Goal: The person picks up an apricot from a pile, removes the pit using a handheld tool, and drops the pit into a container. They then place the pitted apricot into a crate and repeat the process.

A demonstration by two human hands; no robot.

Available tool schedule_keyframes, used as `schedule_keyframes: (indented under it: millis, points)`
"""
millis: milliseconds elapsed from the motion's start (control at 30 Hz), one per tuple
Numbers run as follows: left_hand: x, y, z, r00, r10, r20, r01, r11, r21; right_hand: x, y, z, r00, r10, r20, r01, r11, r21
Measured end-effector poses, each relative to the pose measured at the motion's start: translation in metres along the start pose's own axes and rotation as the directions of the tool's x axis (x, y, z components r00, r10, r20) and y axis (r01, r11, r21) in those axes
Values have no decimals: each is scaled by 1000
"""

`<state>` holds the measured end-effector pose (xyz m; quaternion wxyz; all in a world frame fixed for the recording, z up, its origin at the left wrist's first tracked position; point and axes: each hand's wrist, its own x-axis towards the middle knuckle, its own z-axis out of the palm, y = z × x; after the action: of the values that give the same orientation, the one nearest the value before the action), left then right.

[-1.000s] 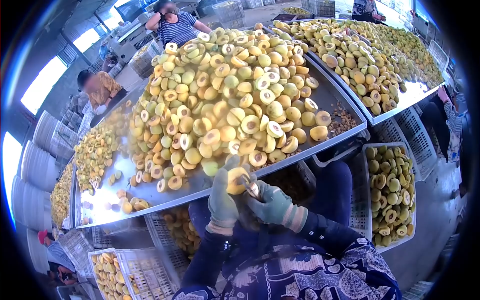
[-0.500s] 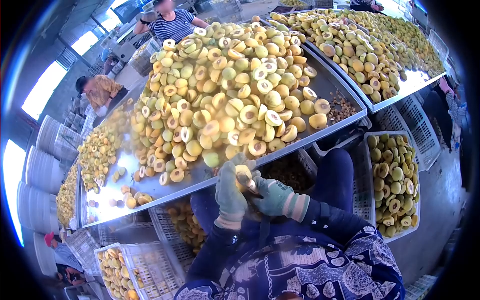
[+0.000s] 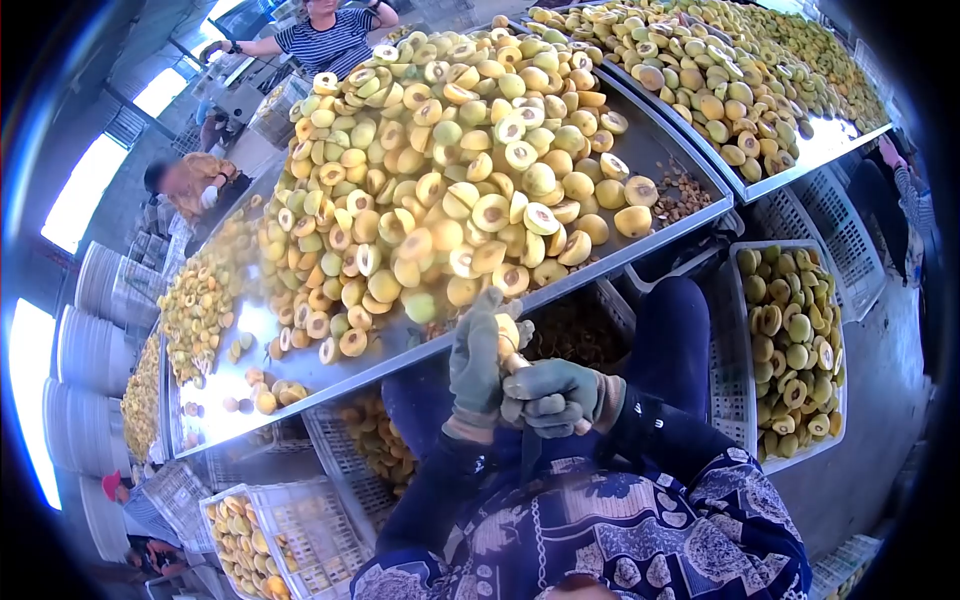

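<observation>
My left hand, in a grey-green work glove, is closed around a yellow peach half just off the near edge of the metal table. My right hand, gloved alike, is wrapped round a small hand tool with a pale handle; the handle's end sticks out below the fist. The tool's front part meets the fruit between my hands, and its tip cannot be made out. Beyond them rises a large heap of halved peaches, many showing brown pits or pit hollows.
The metal table's raised rim runs before me. Brown pit bits lie at its right end. A full crate of peach halves stands at my right, another crate at lower left. A second heaped table adjoins. Several people work nearby.
My right hand has turned, so its knuckles now face up and the tool handle shows below. Both hands sit slightly further right. The person across the table has stretched an arm sideways.
</observation>
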<state>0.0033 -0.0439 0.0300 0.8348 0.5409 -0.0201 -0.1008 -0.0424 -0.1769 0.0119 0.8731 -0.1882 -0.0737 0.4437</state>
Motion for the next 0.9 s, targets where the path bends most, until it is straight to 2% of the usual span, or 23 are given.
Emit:
schedule_keyframes:
  millis: [33, 67, 133, 167, 200, 233, 267, 300, 333, 367, 400, 433, 467, 533, 567, 667, 733, 800, 833, 900]
  points:
    - [3, -4, -4, 995, -12, 95, 18, 998, -67, -1, 4, -8, 996, -19, 91, 6, 991, 136]
    - [4, -8, -5, 995, 5, 95, 2, 997, -73, -2, 9, -15, 983, -46, 178, -4, 963, 271]
    - [3, -11, -3, 996, 41, 85, -33, 996, -84, -4, 17, -20, 948, -146, 283, 61, 956, 288]
    - [6, -13, -25, 997, -39, 60, 42, 998, -39, -5, 17, -22, 920, -191, 342, 90, 952, 292]
    - [11, -14, -34, 998, 53, 35, -50, 995, -85, -6, 17, -23, 887, -233, 400, 114, 947, 299]
    - [11, -3, -40, 984, 180, 8, -179, 977, 112, -10, 15, -20, 929, -207, 307, 126, 956, 265]
    - [10, 12, -51, 953, 302, 8, -290, 906, 308, -11, 10, -17, 979, -119, 163, 93, 983, 157]
    - [13, 22, -76, 939, 343, -21, -303, 855, 421, -12, 5, -15, 999, -46, 4, 45, 998, 52]
    - [14, 31, -107, 922, 384, -44, -305, 793, 527, -10, 0, -14, 986, 12, -164, -19, 999, -44]
    - [14, 44, -132, 911, 409, -52, -303, 751, 587, -6, -7, -17, 922, 136, -362, -198, 970, -140]
    - [14, 59, -158, 933, 335, -130, -164, 719, 676, 6, 4, -26, 788, 8, -616, -307, 872, -381]
    - [13, 75, -184, 944, 257, -207, -19, 667, 745, 12, 12, -35, 703, 9, -711, -333, 888, -317]
    - [15, 86, -202, 925, 90, -370, 259, 564, 784, 18, 18, -45, 606, 11, -796, -345, 904, -251]
    - [24, 87, -205, 939, 233, -251, 211, 187, 960, 22, 20, -64, 638, 22, -770, -171, 979, -113]
    - [30, 87, -206, 943, 284, -173, 186, -19, 982, 24, 20, -75, 653, 23, -757, -83, 996, -42]
    - [76, 57, -185, 983, 172, -66, 82, -87, 993, 36, 26, -112, 706, 2, -708, 163, 973, 166]
    - [102, 39, -161, 994, 82, -67, 69, -18, 997, 41, 19, -87, 632, -48, -773, 71, 997, -4]
    - [124, 26, -143, 982, -56, -178, 164, -194, 967, 43, 19, -69, 561, -124, -819, -75, 977, -199]
    - [135, 16, -149, 982, -64, -176, 164, -164, 973, 37, 20, -66, 657, -162, -737, -108, 947, -304]
    - [141, 14, -156, 993, -38, -111, 105, -124, 987, 35, 20, -55, 666, -128, -735, -131, 950, -285]
